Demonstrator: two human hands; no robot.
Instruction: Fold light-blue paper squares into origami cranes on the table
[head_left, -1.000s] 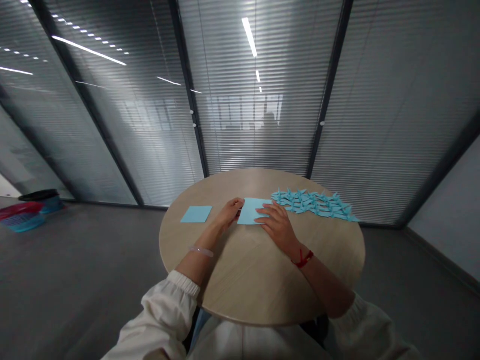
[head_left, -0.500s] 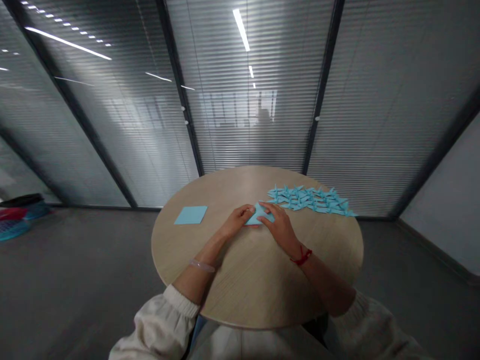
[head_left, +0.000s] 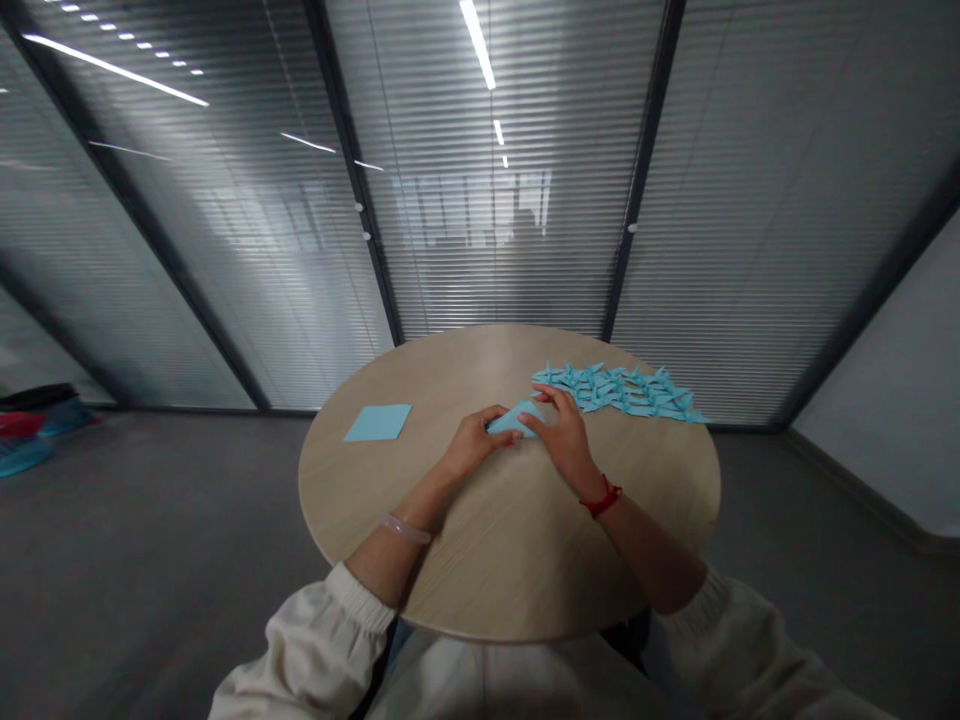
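Note:
A light blue paper sheet [head_left: 516,417], folded into a triangle, is held just above the round wooden table [head_left: 510,540] near its middle. My left hand [head_left: 475,441] pinches its left corner with closed fingers. My right hand [head_left: 564,434] grips its right side, fingers curled over the paper's edge. A clear bracelet sits on my left wrist and a red string on my right.
A flat blue square of paper [head_left: 378,422] lies at the table's left. Several folded blue paper cranes [head_left: 619,391] lie in a cluster at the far right. Glass walls with blinds stand behind. Coloured baskets [head_left: 26,435] sit on the floor far left.
The sheet lay flat and square under both hands; it has since been folded into a triangle and lifted slightly. Both hands have drawn closer together on it.

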